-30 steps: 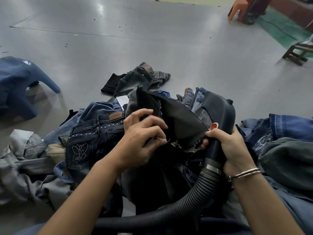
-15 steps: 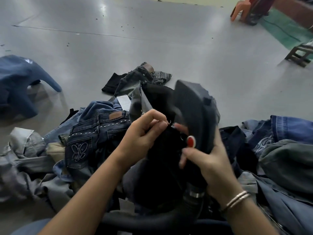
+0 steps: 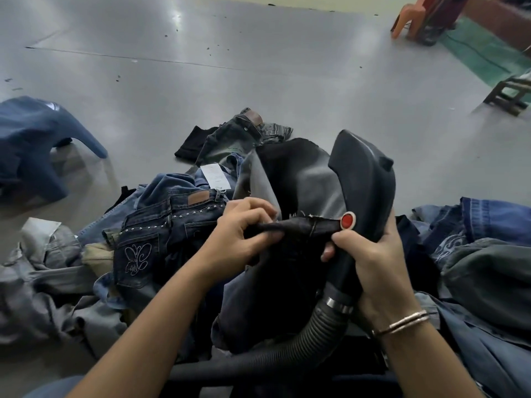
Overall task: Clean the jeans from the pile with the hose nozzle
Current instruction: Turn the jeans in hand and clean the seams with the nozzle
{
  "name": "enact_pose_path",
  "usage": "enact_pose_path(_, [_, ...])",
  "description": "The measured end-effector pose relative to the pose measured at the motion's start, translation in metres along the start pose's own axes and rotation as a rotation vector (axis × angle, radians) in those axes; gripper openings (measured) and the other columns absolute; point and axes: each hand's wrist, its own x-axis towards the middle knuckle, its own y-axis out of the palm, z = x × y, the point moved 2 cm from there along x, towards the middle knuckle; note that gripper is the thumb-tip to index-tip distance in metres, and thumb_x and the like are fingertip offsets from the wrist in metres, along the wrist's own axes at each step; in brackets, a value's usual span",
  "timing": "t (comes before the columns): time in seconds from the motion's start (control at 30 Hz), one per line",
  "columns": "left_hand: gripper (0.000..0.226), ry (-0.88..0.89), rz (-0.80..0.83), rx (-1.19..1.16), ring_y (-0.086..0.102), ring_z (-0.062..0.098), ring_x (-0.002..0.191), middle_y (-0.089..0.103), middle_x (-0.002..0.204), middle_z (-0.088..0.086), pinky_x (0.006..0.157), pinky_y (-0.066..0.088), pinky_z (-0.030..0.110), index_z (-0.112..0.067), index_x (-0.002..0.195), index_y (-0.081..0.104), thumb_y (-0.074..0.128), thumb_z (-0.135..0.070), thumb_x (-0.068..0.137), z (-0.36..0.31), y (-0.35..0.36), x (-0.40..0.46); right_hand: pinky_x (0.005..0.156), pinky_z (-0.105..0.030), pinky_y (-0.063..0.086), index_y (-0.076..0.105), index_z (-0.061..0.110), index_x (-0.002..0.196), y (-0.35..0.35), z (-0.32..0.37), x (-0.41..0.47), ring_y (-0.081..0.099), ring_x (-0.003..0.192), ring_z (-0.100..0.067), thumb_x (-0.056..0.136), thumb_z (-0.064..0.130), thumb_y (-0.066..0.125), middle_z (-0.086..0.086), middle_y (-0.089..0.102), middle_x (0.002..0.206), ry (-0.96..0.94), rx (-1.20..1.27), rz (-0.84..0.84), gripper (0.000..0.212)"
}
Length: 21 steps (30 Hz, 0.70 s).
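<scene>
- Head view: the left hand [image 3: 241, 234] pinches a bunched edge of the black jeans [image 3: 290, 173], fingers curled round the fabric, and pulls it taut toward the hose nozzle [image 3: 365, 179].
- The right hand [image 3: 370, 262] wraps round the neck of the nozzle just below the red button [image 3: 348, 220]; its thumb and fingertips also pin the other end of the same taut strip against the nozzle body.
- The black jeans lie in front of the person on top of the pile of jeans [image 3: 86, 268] on the grey floor [image 3: 258, 67], draped partly up against the nozzle head.
- The ribbed hose [image 3: 316, 331] curves from the metal collar down and left under the garment.
- Judgement, step in hand: stretching a seam or hem section so the nozzle mouth can pass over it.
- To do it well: hold the strip flat and tight between both hands, since slack denim would likely bunch up or get drawn into the opening.
- Bring the nozzle mouth onto the fabric; the mouth is hidden from this view, so contact cannot be confirmed.
- Work along the seam in short sections, re-gripping with the left hand each time.
- Risk: the right hand does double duty (nozzle and fabric), so its grip on either may slip.
- The studded butterfly-pocket jeans [image 3: 143, 242] lie just left, untouched.
</scene>
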Motion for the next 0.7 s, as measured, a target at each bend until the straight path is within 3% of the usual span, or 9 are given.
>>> enact_pose_path(0.07, [0.012,-0.041,-0.017,-0.42,0.053,0.006,0.112,0.065,0.107,-0.007,0.098,0.039,0.021,-0.018,0.078,0.059,0.064,-0.018,0.088,0.0,0.008,-0.002,0.047,-0.031,0.05,0.057,0.026,0.095,0.0,-0.001,-0.002,0.055,0.046,-0.019,0.068,-0.004,0.059,0.002,0.058,0.067,0.012,0.003,0.011,0.04])
enact_pose_path(0.1, [0.01,-0.063,-0.015,-0.624,0.058,0.005,0.1,0.066,0.099,-0.007,0.089,0.045,0.019,-0.015,0.081,0.057,0.06,-0.02,0.09,-0.001,0.014,-0.004,0.048,-0.031,0.05,0.055,0.024,0.096,0.001,-0.002,-0.003,0.056,0.047,-0.019,0.068,-0.003,0.059,0.003,0.059,0.067,0.012,-0.002,0.02,0.039])
enact_pose_path(0.2, [0.012,-0.077,-0.149,-0.836,0.054,0.006,0.072,0.06,0.075,-0.004,0.068,0.047,0.019,-0.013,0.085,0.051,0.052,-0.023,0.091,-0.002,0.031,-0.004,0.049,-0.031,0.05,0.05,0.018,0.1,0.005,-0.007,-0.01,0.056,0.046,-0.021,0.068,-0.003,0.059,-0.001,0.058,0.065,-0.021,-0.026,0.056,0.039])
enact_pose_path(0.33, [0.008,-0.009,-0.296,-0.908,0.055,0.005,0.068,0.061,0.072,-0.007,0.067,0.048,0.018,-0.016,0.085,0.053,0.053,-0.023,0.086,-0.006,0.028,0.003,0.049,-0.029,0.05,0.056,0.026,0.102,0.012,-0.011,-0.018,0.056,0.046,-0.022,0.067,-0.004,0.06,-0.008,0.057,0.061,0.003,-0.056,0.173,0.047])
enact_pose_path(0.4, [0.008,0.001,-0.303,-0.901,0.055,0.005,0.068,0.061,0.071,-0.008,0.067,0.048,0.017,-0.014,0.083,0.054,0.054,-0.022,0.083,-0.006,0.018,0.007,0.048,-0.027,0.049,0.053,0.016,0.107,0.009,-0.005,-0.018,0.056,0.044,-0.022,0.066,-0.005,0.06,-0.005,0.062,0.065,0.011,-0.061,0.239,0.046])
enact_pose_path(0.5, [0.01,0.003,-0.221,-0.784,0.052,0.005,0.066,0.059,0.069,-0.007,0.065,0.045,0.016,-0.012,0.08,0.054,0.062,-0.016,0.084,-0.003,0.001,0.009,0.044,-0.026,0.045,0.049,-0.007,0.107,-0.013,0.012,-0.014,0.051,0.041,-0.025,0.063,-0.001,0.063,-0.009,0.064,0.064,0.036,-0.037,0.292,0.046])
enact_pose_path(0.6, [0.005,0.009,-0.094,-0.594,0.051,-0.001,0.062,0.057,0.064,-0.013,0.061,0.043,0.011,-0.014,0.077,0.055,0.059,-0.011,0.079,0.001,-0.013,0.006,0.043,-0.025,0.042,0.054,-0.004,0.083,-0.041,0.028,-0.011,0.045,0.04,-0.026,0.057,0.005,0.071,-0.02,0.047,0.049,0.186,0.026,0.476,0.032])
enact_pose_path(0.7, [0.004,-0.013,-0.019,-0.516,0.051,-0.004,0.061,0.059,0.063,-0.016,0.059,0.042,0.008,-0.012,0.077,0.056,0.059,-0.011,0.076,0.006,-0.019,0.001,0.043,-0.023,0.041,0.051,-0.002,0.082,-0.062,0.022,-0.009,0.05,0.041,-0.022,0.066,0.005,0.07,-0.014,0.052,0.052,0.369,0.038,0.702,0.026])
